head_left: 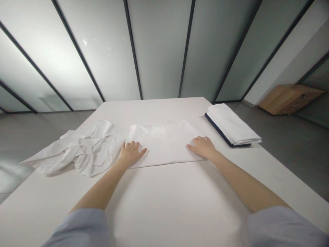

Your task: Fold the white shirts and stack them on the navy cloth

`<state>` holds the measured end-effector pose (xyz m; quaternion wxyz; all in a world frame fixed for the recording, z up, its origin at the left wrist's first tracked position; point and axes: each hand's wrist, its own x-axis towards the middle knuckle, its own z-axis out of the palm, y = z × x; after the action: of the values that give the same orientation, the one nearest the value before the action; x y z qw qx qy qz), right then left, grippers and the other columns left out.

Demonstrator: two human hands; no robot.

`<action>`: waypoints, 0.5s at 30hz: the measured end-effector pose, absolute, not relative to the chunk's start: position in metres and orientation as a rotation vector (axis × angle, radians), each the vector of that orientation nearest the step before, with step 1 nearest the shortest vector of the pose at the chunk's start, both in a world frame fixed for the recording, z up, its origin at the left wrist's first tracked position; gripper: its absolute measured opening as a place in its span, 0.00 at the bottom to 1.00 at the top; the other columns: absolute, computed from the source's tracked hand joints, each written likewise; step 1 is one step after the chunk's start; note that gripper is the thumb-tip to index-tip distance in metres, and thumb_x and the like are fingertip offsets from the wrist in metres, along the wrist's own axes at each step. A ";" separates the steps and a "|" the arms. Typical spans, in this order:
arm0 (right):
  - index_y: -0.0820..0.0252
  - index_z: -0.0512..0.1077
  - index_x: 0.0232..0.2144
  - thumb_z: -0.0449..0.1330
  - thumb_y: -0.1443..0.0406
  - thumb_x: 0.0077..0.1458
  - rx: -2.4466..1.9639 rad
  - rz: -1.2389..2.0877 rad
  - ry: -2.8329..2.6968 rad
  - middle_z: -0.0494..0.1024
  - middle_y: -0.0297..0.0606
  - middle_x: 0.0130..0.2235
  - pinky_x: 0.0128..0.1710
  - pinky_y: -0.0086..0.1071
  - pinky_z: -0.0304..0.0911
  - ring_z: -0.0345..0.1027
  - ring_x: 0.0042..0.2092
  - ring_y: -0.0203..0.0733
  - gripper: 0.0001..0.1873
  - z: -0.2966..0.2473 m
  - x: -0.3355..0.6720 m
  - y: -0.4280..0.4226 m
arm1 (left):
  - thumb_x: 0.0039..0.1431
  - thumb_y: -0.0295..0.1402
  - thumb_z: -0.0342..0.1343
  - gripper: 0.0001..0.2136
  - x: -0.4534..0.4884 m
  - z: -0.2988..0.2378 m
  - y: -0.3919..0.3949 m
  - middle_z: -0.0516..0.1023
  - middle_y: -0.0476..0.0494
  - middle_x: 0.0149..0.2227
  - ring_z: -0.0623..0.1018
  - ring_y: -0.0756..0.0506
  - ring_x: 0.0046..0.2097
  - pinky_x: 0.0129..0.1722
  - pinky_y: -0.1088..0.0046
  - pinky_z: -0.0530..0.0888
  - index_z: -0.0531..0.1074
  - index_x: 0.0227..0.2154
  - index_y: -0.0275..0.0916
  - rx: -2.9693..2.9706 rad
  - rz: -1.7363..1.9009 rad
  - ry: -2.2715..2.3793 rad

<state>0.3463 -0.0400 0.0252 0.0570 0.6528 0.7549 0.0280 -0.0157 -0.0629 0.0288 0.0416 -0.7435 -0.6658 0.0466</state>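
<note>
white folded cloth point(161, 144) lies flat, the left hand point(130, 154) open on its near left corner, the right hand point(203, 147) open on its right edge, neither gripping it.

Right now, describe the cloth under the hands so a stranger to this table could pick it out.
On the white table, a white cloth lies under the left hand and right hand. Unlike the crumpled white cloth to its left and navy-edged folded stack to its right, it lies smooth.
</note>
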 end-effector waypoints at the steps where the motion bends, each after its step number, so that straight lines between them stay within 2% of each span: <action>1: 0.66 0.73 0.47 0.45 0.47 0.60 1.966 0.102 2.286 0.73 0.56 0.50 0.56 0.49 0.50 0.66 0.52 0.56 0.31 0.027 0.347 -0.045 | 0.62 0.56 0.35 0.29 -0.017 0.034 -0.065 0.73 0.37 0.52 0.70 0.36 0.55 0.60 0.53 0.55 0.71 0.49 0.41 -2.272 0.156 -2.052; 4: 0.63 0.73 0.46 0.46 0.47 0.60 1.962 0.087 2.257 0.74 0.54 0.49 0.53 0.48 0.54 0.67 0.51 0.56 0.29 0.032 0.348 -0.052 | 0.62 0.54 0.37 0.28 -0.015 0.044 -0.063 0.75 0.36 0.49 0.70 0.36 0.55 0.61 0.52 0.53 0.71 0.49 0.40 -2.265 0.160 -2.042; 6: 0.62 0.72 0.48 0.46 0.48 0.60 1.985 0.091 2.289 0.73 0.53 0.52 0.53 0.47 0.55 0.66 0.53 0.56 0.29 0.036 0.342 -0.046 | 0.62 0.54 0.39 0.29 -0.002 0.047 -0.054 0.72 0.35 0.54 0.68 0.35 0.58 0.61 0.54 0.52 0.67 0.54 0.39 -2.278 0.102 -1.983; 9: 0.61 0.63 0.59 0.44 0.51 0.63 1.963 0.147 2.488 0.63 0.50 0.62 0.58 0.43 0.51 0.57 0.60 0.53 0.29 0.040 0.316 -0.019 | 0.63 0.50 0.38 0.30 0.034 0.044 -0.029 0.58 0.37 0.65 0.59 0.37 0.64 0.63 0.58 0.53 0.56 0.63 0.40 -2.384 -0.041 -1.862; 11: 0.61 0.56 0.63 0.42 0.52 0.64 1.939 0.128 2.582 0.55 0.48 0.66 0.61 0.43 0.46 0.48 0.65 0.52 0.31 0.037 0.291 0.002 | 0.65 0.48 0.35 0.29 0.062 0.038 -0.009 0.51 0.40 0.68 0.54 0.39 0.67 0.63 0.59 0.53 0.50 0.66 0.41 -2.460 -0.112 -1.860; 13: 0.59 0.53 0.65 0.40 0.52 0.65 1.933 0.058 2.608 0.51 0.46 0.68 0.63 0.44 0.42 0.43 0.67 0.52 0.31 0.029 0.268 0.020 | 0.65 0.47 0.33 0.29 0.085 0.027 0.009 0.48 0.41 0.69 0.51 0.38 0.68 0.63 0.57 0.52 0.47 0.67 0.42 -2.496 -0.155 -1.891; 15: 0.58 0.52 0.65 0.38 0.52 0.65 1.936 -0.040 2.569 0.50 0.45 0.68 0.63 0.45 0.41 0.42 0.67 0.51 0.31 0.017 0.252 0.033 | 0.65 0.48 0.30 0.30 0.097 0.015 0.022 0.49 0.40 0.69 0.51 0.37 0.68 0.64 0.55 0.51 0.48 0.67 0.41 -2.509 -0.133 -1.944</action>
<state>0.2522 0.0325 0.0174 -0.0379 0.6014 0.7979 -0.0125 0.0969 0.0225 0.0151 -0.0174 -0.7897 -0.6118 -0.0419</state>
